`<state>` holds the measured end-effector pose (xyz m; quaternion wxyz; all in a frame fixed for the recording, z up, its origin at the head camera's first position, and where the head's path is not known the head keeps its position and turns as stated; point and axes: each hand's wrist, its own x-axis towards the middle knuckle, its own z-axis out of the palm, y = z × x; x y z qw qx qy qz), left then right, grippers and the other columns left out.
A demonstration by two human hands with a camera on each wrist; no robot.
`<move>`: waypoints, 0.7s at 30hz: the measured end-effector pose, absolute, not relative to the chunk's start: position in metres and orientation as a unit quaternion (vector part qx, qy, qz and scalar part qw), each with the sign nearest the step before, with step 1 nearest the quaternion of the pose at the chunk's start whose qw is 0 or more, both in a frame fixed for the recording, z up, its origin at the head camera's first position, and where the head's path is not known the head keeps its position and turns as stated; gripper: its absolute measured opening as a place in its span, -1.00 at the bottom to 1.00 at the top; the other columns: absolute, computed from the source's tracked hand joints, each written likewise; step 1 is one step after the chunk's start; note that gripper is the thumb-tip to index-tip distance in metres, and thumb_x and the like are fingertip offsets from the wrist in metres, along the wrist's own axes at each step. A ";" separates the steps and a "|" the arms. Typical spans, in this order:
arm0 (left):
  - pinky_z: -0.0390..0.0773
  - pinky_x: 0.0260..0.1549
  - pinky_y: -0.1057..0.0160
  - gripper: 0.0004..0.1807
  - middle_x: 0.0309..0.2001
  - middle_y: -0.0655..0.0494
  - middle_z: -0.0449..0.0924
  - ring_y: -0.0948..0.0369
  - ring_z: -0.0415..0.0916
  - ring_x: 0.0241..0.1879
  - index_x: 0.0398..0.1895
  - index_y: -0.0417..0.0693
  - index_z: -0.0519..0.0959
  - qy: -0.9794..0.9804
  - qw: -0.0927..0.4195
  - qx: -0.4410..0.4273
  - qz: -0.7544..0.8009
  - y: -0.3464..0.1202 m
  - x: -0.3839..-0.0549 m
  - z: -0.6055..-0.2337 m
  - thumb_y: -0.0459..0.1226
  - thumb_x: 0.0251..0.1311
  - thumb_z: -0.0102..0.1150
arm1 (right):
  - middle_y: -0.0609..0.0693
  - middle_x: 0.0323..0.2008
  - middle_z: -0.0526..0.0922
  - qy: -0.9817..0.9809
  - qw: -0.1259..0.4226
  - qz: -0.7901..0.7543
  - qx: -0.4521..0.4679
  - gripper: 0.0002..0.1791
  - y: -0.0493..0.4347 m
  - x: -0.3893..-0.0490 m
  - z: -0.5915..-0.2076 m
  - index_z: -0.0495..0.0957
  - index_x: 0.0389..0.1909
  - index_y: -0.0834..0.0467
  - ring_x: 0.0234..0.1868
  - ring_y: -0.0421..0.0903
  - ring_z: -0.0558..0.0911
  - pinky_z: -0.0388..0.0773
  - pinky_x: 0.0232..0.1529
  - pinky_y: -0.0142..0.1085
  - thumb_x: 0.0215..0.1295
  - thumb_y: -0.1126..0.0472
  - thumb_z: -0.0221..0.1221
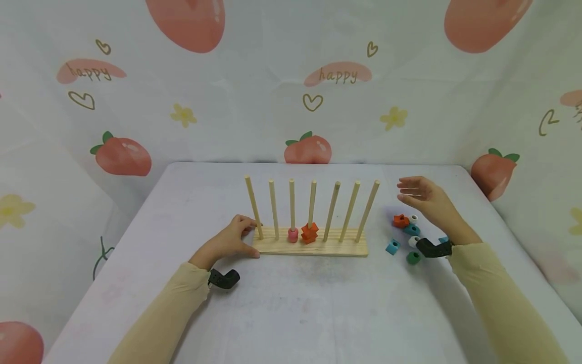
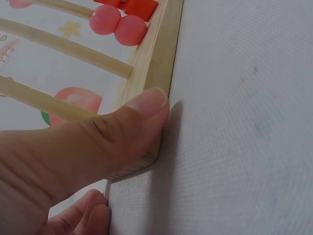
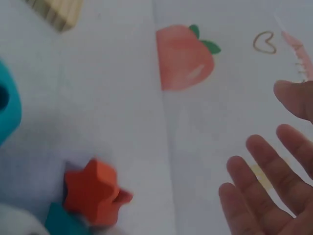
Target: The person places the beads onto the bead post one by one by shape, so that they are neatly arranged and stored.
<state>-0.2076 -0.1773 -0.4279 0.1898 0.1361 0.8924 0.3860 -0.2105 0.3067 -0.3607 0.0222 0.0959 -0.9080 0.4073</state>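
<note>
A wooden peg stand (image 1: 336,248) with several upright pegs stands mid-table. My left hand (image 1: 232,236) holds its left end, the thumb (image 2: 122,127) pressed along the front edge and the other fingers behind. Two pink round beads (image 2: 117,24) are threaded on one peg, low against the base. Orange star-shaped beads (image 1: 309,233) sit on the neighbouring peg. My right hand (image 1: 425,199) hovers over the table's right side, fingers extended and holding nothing. Below it lie a loose orange star bead (image 3: 93,191), a green bead (image 1: 413,258) and a blue cube bead (image 1: 393,246).
White beads (image 1: 413,219) and a teal bead (image 1: 411,230) lie in the same loose group, right of the stand. A white cloth covers the table (image 1: 291,313). Behind it hangs a peach-printed curtain (image 1: 254,116). Black wrist straps (image 1: 224,279) are on both arms.
</note>
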 end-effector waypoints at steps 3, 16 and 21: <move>0.27 0.31 -0.09 -0.11 0.22 -0.19 0.14 -0.12 0.23 0.26 0.26 -0.27 0.33 0.892 0.193 0.132 0.387 -0.177 -0.208 -0.428 -0.22 -0.18 0.58 | 0.26 0.21 0.46 -0.915 -0.011 0.394 0.089 -0.42 0.314 -0.215 -0.366 0.30 0.30 0.23 0.17 0.09 0.49 0.44 -0.12 -0.60 0.40 0.01 0.13; 0.27 0.30 -0.09 -0.10 0.22 -0.19 0.13 -0.12 0.23 0.27 0.27 -0.26 0.33 0.894 0.194 0.130 0.382 -0.177 -0.207 -0.427 -0.22 -0.17 0.58 | 0.34 0.20 0.44 -0.924 -0.130 0.349 0.089 -0.42 0.330 -0.230 -0.384 0.29 0.28 0.31 0.19 0.29 0.47 0.52 0.11 0.10 0.41 0.01 0.10; 0.27 0.31 -0.08 -0.11 0.22 -0.19 0.14 -0.12 0.23 0.27 0.26 -0.27 0.34 0.891 0.193 0.127 0.389 -0.177 -0.207 -0.426 -0.23 -0.18 0.59 | 0.32 0.16 0.47 -0.925 -0.161 0.330 0.098 -0.47 0.333 -0.235 -0.389 0.35 0.22 0.31 0.18 0.30 0.45 0.50 0.12 0.11 0.40 0.04 0.11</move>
